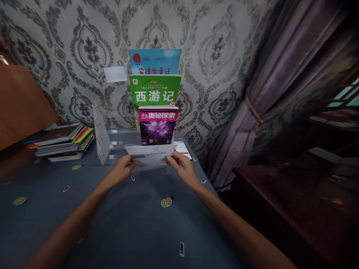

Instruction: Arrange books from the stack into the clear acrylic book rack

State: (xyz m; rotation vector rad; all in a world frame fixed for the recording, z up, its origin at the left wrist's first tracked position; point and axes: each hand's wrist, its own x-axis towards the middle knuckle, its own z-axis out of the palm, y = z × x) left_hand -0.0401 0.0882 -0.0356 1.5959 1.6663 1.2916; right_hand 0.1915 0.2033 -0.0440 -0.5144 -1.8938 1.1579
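Note:
A flat white paper-like piece [153, 151], blurred and with faint grey marks, stretches between my hands. My left hand [125, 166] pinches its left end, and my right hand [183, 165] grips the right end with the thumb on the near side. Just behind it stands a purple-and-pink book [157, 129]. Farther back rise a green book [155, 89] and a blue book [156, 59], one above the other in stepped rows. A clear plastic rack [101, 136] shows its side panel left of the books; its lower front is hidden by the white piece.
A stack of books [64, 144] lies on the left of the blue-grey tablecloth [134, 224]. Partly behind my right hand rests a phone-like device [185, 147] with a lit screen. A patterned wall backs the table, with a tied purple curtain [246, 112] at right.

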